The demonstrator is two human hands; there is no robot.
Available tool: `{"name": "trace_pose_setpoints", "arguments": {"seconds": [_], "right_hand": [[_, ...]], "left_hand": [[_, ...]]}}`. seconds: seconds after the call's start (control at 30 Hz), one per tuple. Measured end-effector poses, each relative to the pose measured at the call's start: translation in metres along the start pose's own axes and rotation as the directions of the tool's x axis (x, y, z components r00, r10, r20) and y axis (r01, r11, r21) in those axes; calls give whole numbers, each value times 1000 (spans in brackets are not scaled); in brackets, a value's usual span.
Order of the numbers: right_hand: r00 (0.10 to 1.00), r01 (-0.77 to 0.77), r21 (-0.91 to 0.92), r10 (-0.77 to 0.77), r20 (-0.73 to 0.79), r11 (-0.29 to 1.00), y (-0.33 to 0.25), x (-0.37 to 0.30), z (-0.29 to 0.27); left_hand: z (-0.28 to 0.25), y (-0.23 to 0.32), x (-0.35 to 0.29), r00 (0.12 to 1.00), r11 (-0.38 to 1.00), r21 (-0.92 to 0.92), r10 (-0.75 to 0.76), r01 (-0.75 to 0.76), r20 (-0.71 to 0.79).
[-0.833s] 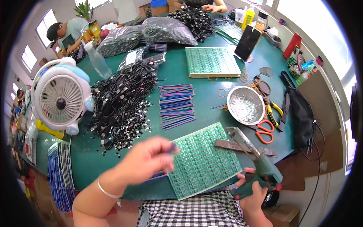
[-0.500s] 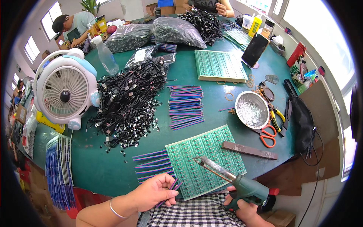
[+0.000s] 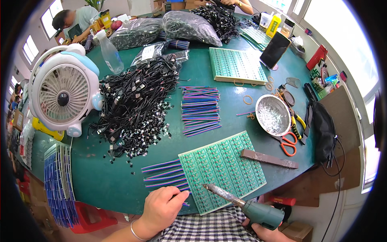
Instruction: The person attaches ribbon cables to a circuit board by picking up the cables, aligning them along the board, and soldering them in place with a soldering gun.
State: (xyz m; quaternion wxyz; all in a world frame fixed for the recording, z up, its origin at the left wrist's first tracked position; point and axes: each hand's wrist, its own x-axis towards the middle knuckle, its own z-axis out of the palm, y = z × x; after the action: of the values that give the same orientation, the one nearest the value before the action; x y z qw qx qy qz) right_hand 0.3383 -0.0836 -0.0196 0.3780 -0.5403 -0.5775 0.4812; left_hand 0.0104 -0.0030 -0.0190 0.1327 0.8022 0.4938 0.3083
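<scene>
A green circuit board panel [image 3: 221, 169] with rows of small parts lies at the table's front edge, striped ribbon wires [image 3: 163, 175] sticking out from its left side. At its lower left edge is my left hand [image 3: 163, 205], back up, thumb and fingers closed on ribbon wires; the fingertips are partly hidden and a short coloured wire end shows beneath. My right hand [image 3: 264, 233] grips the dark green handle of a gun-shaped soldering iron [image 3: 262, 213], mostly hidden by it. The iron's metal tip points left over the lower part of the panel.
A brown bar [image 3: 269, 159] rests on the panel's right side. Beyond are a metal bowl [image 3: 274, 115], orange-handled scissors [image 3: 288, 144], a ribbon wire pile [image 3: 200, 111], black cables [image 3: 137, 97], a fan [image 3: 62, 94], stacked panels [image 3: 238, 66] and a phone [image 3: 275, 50]. Other people sit across the table.
My left hand has turned back-up and moved to the panel's left edge with the wires. The soldering iron has shifted slightly down and its tip has lowered. The view has shifted a little.
</scene>
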Motion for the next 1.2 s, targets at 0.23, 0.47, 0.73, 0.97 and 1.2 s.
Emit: {"name": "trace_pose_setpoints", "arguments": {"seconds": [0.23,0.47,0.73,0.97,1.2], "right_hand": [[996,82,-247,-70,56,966,-1,9,8],[989,133,-231,-114,96,964,-8,12,10],[991,81,-240,-53,120,967,-14,18,10],[996,77,-105,-72,47,991,-10,12,10],[997,62,-190,-53,51,980,-10,10,11]], "left_hand": [[4,-3,1,1000,999,27,20,-20,5],[3,-1,1,1000,999,39,13,-13,16],[3,0,2,1000,998,58,10,-11,17],[4,0,2,1000,998,67,15,-16,22],[3,1,2,1000,997,73,5,-7,29]]}}
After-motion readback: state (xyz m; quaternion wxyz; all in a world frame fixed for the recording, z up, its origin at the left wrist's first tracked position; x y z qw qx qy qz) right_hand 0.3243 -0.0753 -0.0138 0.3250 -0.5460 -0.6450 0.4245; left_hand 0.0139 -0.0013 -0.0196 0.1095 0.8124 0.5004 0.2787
